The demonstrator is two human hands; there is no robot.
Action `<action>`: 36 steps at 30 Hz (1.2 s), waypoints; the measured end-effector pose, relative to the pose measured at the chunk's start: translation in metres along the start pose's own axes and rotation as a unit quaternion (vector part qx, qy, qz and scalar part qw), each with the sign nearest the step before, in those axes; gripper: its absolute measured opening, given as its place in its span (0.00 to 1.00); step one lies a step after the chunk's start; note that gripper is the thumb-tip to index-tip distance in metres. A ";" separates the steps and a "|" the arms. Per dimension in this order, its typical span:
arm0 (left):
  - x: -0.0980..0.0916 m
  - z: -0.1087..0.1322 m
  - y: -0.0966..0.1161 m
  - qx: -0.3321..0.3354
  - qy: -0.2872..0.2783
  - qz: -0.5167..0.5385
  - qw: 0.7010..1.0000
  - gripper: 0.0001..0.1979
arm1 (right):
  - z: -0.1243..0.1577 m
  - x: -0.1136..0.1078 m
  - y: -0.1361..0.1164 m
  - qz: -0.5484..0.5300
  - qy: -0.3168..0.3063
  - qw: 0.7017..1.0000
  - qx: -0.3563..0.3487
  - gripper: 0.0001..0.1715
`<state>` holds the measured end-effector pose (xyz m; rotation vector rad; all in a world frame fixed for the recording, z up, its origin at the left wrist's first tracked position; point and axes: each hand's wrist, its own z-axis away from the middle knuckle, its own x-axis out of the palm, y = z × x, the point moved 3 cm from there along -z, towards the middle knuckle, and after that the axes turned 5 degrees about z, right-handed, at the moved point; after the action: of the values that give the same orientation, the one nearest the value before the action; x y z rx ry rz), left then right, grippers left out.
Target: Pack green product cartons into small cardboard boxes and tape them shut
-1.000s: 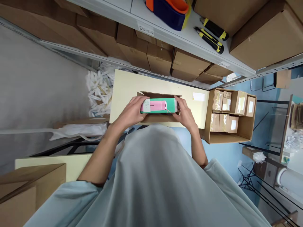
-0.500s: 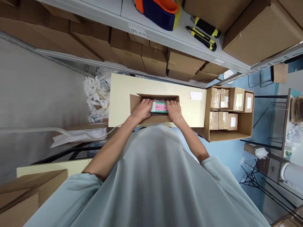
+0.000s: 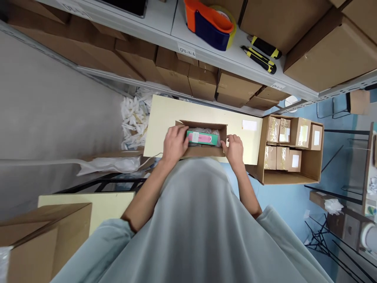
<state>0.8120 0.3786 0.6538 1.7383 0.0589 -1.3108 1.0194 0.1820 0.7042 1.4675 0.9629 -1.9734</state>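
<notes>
An open cardboard box (image 3: 203, 151) stands on the cream table in front of me. Inside it lies a green and pink product box (image 3: 209, 139) with a white label, and clear plastic wrap shows around it. My left hand (image 3: 174, 146) is closed over the left end of the cardboard box, its fingertips at the rim beside the product box; it hides most of that end. At the right end, my right hand (image 3: 235, 151) grips the edge, with the thumb on the inner side and the fingers curled outside.
A large carton (image 3: 294, 179) holding several small taped boxes stands to the right. Above the table (image 3: 165, 110), a grey shelf (image 3: 206, 50) carries a tape dispenser (image 3: 210, 27), utility knives (image 3: 260, 59) and cartons. White paper scraps (image 3: 132, 118) are heaped at left.
Both hands have come out from inside the cardboard box to its left and right ends. More of the product box now shows. The whole view has shifted slightly.
</notes>
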 end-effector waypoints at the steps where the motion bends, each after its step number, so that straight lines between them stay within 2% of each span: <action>1: -0.008 0.009 -0.003 -0.036 0.045 0.001 0.998 0.25 | 0.002 0.002 0.007 -0.019 0.003 1.000 0.014 0.10; 2: -0.014 0.018 -0.007 -0.076 0.079 -0.002 0.994 0.25 | 0.003 0.005 0.014 -0.035 0.001 0.999 0.025 0.08; 4: -0.018 0.031 -0.012 -0.140 0.109 -0.012 0.984 0.21 | 0.002 0.011 0.023 -0.063 -0.006 0.997 0.041 0.07; 7: -0.013 0.040 -0.014 -0.181 0.094 -0.030 0.979 0.11 | -0.004 0.020 0.029 -0.090 -0.024 0.995 0.047 0.10; 11: -0.009 0.043 -0.010 -0.196 0.089 -0.040 0.976 0.10 | -0.005 0.026 0.031 -0.091 -0.038 0.993 0.060 0.12; 15: -0.009 0.053 -0.003 -0.178 0.086 -0.040 0.979 0.06 | 0.011 0.026 0.032 -0.091 -0.033 0.991 0.089 0.13; 18: -0.015 0.070 -0.002 -0.168 0.088 -0.035 0.981 0.06 | 0.030 0.023 0.025 -0.101 -0.007 0.989 0.104 0.14; 21: -0.030 0.101 -0.009 -0.166 0.102 -0.027 0.981 0.06 | 0.047 0.019 0.004 -0.107 0.023 0.990 0.091 0.14; 24: -0.057 0.151 -0.028 -0.173 0.136 -0.013 0.975 0.05 | 0.062 0.021 -0.033 -0.101 0.028 0.993 0.045 0.15; 26: -0.078 0.199 -0.045 -0.189 0.172 -0.001 0.967 0.05 | 0.075 0.025 -0.067 -0.095 0.017 0.995 0.004 0.15; 31: -0.118 0.351 -0.094 -0.277 0.270 0.039 0.921 0.06 | 0.123 0.054 -0.175 -0.064 -0.027 0.990 -0.119 0.15; 36: -0.138 0.497 -0.129 -0.370 0.349 0.060 0.859 0.07 | 0.186 0.099 -0.293 -0.008 -0.084 0.958 -0.273 0.16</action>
<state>0.3204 0.1771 0.6786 1.3979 0.7553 -0.3915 0.6606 0.2231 0.7131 0.9704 1.3090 -1.6240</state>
